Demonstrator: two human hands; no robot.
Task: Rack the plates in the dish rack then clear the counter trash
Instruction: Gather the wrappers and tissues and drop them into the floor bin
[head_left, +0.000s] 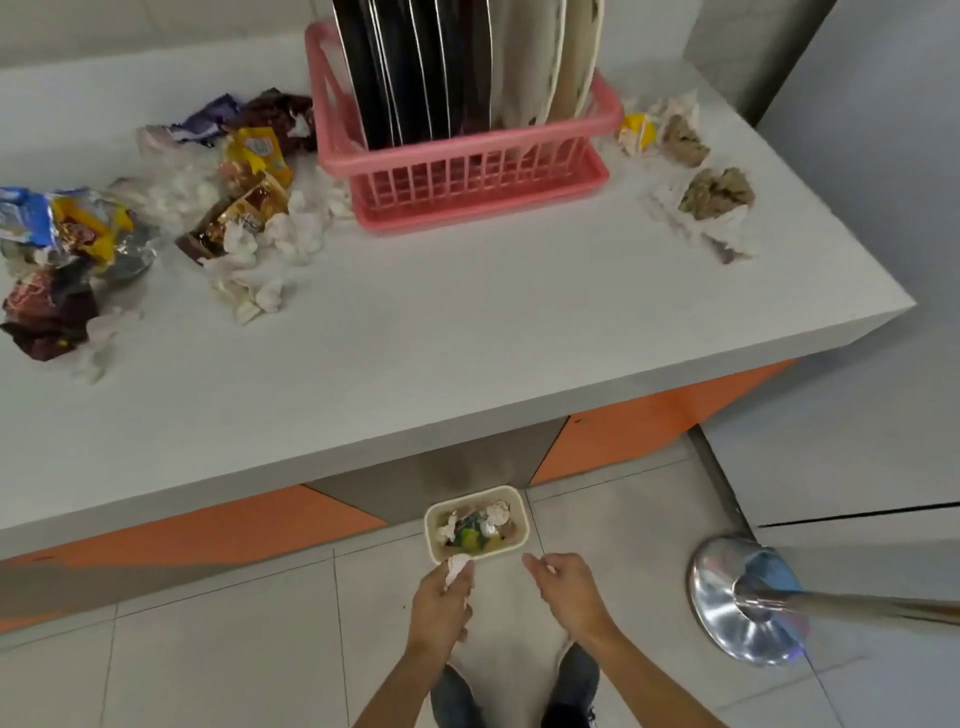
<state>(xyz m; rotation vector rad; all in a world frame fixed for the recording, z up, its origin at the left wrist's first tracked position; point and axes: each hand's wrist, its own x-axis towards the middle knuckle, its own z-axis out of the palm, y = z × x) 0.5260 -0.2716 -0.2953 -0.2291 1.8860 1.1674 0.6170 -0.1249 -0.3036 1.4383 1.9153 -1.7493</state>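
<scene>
Left hand (441, 597) has its grip clamped on a crumpled tissue (457, 565); best released squarely over the trash bin (478, 491) at twelve o'clock. Right hand (563, 582) hangs slack, empty.

Both arms extend downward; left hand (442, 605) pinches a crumpled tissue (458, 565); right hand (567, 590) loosely curled, relaxed.

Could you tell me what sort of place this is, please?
Probably a canteen or café counter area: a white counter with a pink dish rack full of plates, and a metal post base on tiled floor.
</scene>
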